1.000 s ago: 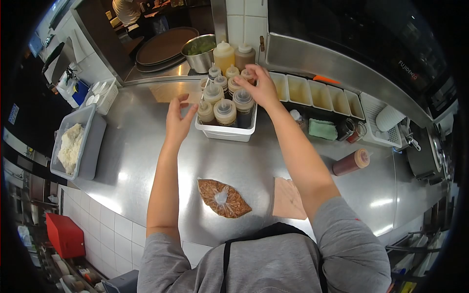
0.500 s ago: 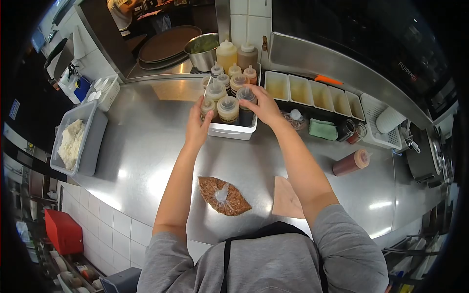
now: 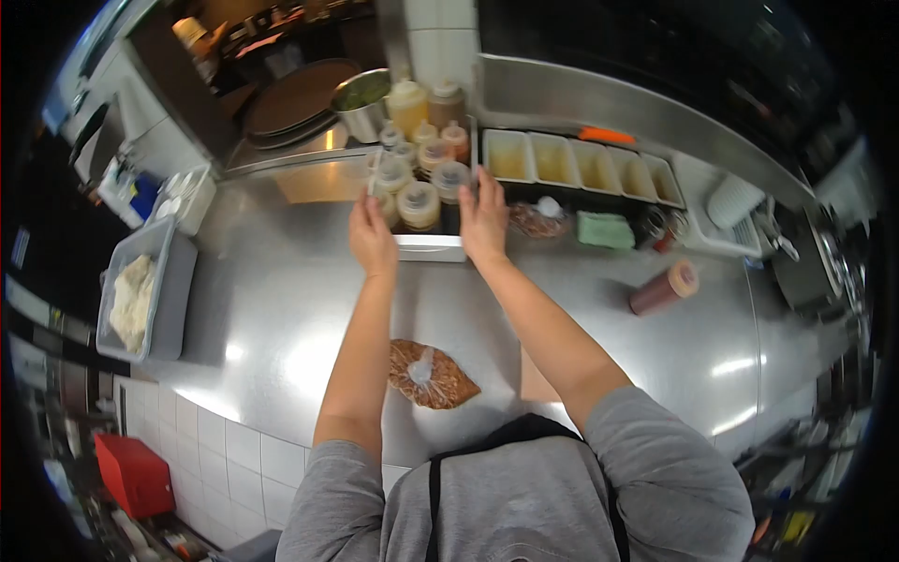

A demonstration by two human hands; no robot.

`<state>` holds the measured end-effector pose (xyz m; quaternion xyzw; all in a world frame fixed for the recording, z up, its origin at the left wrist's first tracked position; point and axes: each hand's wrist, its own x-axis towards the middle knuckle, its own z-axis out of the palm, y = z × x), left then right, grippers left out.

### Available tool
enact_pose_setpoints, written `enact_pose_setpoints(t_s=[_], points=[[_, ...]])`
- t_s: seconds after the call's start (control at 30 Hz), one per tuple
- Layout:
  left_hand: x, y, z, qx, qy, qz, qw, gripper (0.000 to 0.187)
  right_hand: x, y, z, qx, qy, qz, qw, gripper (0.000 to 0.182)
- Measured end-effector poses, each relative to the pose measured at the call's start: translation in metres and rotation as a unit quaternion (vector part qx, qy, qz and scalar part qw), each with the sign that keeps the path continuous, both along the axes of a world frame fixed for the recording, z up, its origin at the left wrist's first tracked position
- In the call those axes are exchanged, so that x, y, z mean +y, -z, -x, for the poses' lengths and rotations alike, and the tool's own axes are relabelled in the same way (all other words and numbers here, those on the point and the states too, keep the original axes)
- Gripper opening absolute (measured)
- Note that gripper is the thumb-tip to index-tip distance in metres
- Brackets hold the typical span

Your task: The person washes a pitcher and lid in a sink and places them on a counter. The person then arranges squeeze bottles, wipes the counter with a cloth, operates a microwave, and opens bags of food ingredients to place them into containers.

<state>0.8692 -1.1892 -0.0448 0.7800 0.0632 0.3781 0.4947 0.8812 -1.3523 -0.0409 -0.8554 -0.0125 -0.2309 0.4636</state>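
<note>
A white bin (image 3: 432,248) full of squeeze bottles stands toward the back of the steel counter. My left hand (image 3: 373,234) grips its left side, and my right hand (image 3: 484,215) grips the right side. At the front of the bin sit a pale-sauce squeeze bottle (image 3: 418,206) and another clear-topped squeeze bottle (image 3: 451,180). Smaller squeeze bottles crowd behind them, one with orange sauce (image 3: 456,140). Two tall bottles rise at the back, one yellow (image 3: 408,108) and one brownish (image 3: 448,105). Some fingers are hidden by the bin wall and blurred.
A knotted bag of brown bits (image 3: 435,375) lies near my body, beside a pinkish-tan sheet (image 3: 536,379). Rightward are a dark red squeeze bottle (image 3: 663,288), a green cloth (image 3: 604,229) and several white tubs (image 3: 509,156). A grey tub (image 3: 169,290) stands left; a metal pot (image 3: 361,108) sits behind.
My hands have moved from the bottle tops to the two sides of the bin. My right hand has come off the bottle it was touching. The view has shifted slightly.
</note>
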Motion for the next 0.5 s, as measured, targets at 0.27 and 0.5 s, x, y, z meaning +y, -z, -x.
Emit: enact_pose_setpoints(t_s=[0.27,0.5], points=[[0.047,0.007,0.049,-0.013,0.145,0.003,0.989,0.061,-0.096,-0.079,0.099,-0.242,-0.042,0.046,0.968,0.064],[0.073,-0.006,0.162,0.130,0.080,0.131,0.980,0.061,-0.291,-0.058,0.165,-0.236,0.340,0.020,0.910,0.084]])
